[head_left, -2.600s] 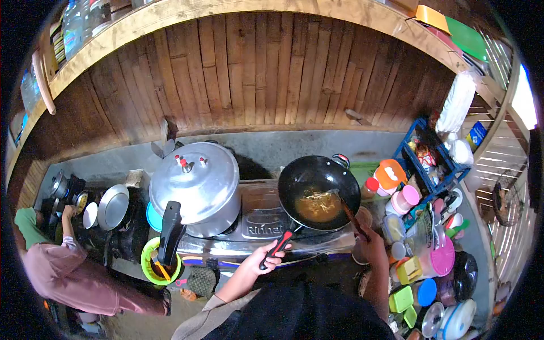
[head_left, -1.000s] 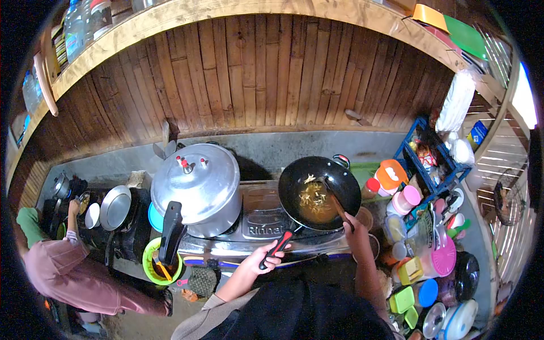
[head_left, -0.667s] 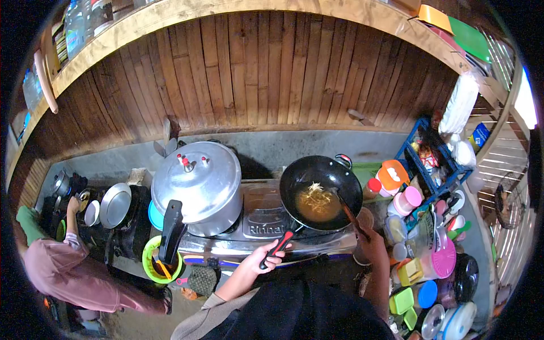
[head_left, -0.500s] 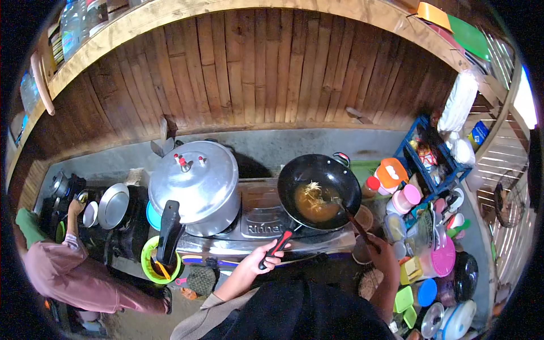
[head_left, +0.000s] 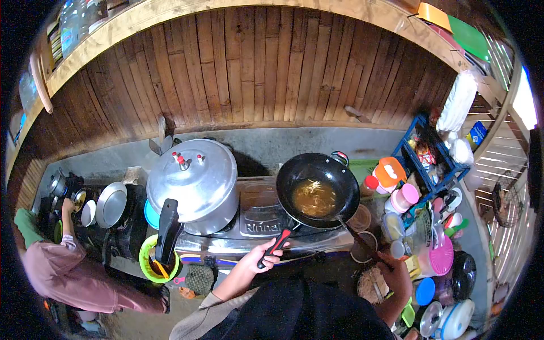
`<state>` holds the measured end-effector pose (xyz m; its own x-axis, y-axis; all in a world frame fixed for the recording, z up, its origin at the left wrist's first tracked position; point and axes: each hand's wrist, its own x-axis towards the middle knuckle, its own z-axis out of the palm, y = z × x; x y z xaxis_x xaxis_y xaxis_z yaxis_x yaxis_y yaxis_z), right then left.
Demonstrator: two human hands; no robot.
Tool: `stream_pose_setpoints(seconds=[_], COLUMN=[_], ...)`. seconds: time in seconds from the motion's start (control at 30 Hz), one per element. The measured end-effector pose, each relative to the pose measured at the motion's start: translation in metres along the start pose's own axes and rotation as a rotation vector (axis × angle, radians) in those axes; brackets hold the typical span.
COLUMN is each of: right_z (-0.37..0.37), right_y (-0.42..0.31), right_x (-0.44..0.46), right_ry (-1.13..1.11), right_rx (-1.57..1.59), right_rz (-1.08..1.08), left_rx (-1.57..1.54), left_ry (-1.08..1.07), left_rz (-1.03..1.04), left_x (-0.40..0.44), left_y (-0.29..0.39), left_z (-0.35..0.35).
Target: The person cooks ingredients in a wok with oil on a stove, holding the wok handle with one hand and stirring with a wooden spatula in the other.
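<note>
My left hand [head_left: 259,258] grips the red-and-black handle of a black wok [head_left: 287,187], which sits on the right side of the stove [head_left: 262,209]. In the wok lies brown liquid with pale thin shreds [head_left: 315,197] in it. My right hand [head_left: 395,273] is closed round the long dark handle of a spatula [head_left: 361,242]. The spatula's far end is at the wok's near right rim, and its blade is hard to make out. Below my right hand is a container of brownish contents [head_left: 372,285].
A large pressure cooker [head_left: 192,187] stands on the stove's left side. At the far left a person in a pink top [head_left: 73,272] works near a metal pan [head_left: 111,205]. Lidded tubs [head_left: 441,255] and a blue crate [head_left: 433,170] crowd the right. A green bucket [head_left: 146,255] stands below the cooker.
My right hand has moved down and to the right, drawing the spatula from the liquid to the rim. The shreds lie more spread out. My left hand keeps its hold on the handle.
</note>
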<state>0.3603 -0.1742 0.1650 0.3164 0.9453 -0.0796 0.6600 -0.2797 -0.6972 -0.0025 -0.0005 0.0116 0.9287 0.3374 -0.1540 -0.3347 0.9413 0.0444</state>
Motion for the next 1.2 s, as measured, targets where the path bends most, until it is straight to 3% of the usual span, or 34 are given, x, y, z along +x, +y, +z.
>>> stream_pose_setpoints(seconds=[0.13,0.3,0.4,0.53,0.6,0.83,0.97,1.07,1.17,1.2], right_z=[0.014,0.044,0.066,0.099,0.125,0.132,0.125,0.112,0.104,0.095], right_y=[0.011,-0.024,-0.029,-0.034,-0.012,-0.025,-0.013,-0.009,0.005,0.0], right_x=[0.012,0.025,0.044,0.071,0.093,0.114,0.121,0.121,0.114,0.108], right_ry=[0.003,-0.035,-0.022,-0.036,0.102,0.169,0.264,0.198,0.298,0.216], right_rx=[-0.203,-0.069,0.007,-0.003,0.081,0.036,0.054,0.011,0.015,-0.024], right_rz=[-0.091,-0.046,-0.286,-0.198,-0.407,-0.327,-0.42,-0.213,-0.296,-0.16], left_rx=[0.015,0.021,0.014,-0.011,-0.008,0.015,-0.001,0.021,0.016,0.013], left_ry=[0.022,0.014,0.017,-0.004,-0.006,0.023,0.004,0.044,0.064,0.025], left_rz=[0.008,0.0,-0.001,-0.007,-0.007,0.002,0.001,0.018,0.019,0.01], left_x=[-0.002,-0.001,-0.002,-0.001,-0.001,-0.001,0.0,-0.002,-0.001,-0.001], left_y=[-0.002,-0.001,-0.001,-0.001,-0.001,0.0,0.0,-0.001,0.0,0.001], left_z=[0.007,0.003,0.004,0.0,-0.001,-0.002,-0.003,-0.002,-0.002,-0.005])
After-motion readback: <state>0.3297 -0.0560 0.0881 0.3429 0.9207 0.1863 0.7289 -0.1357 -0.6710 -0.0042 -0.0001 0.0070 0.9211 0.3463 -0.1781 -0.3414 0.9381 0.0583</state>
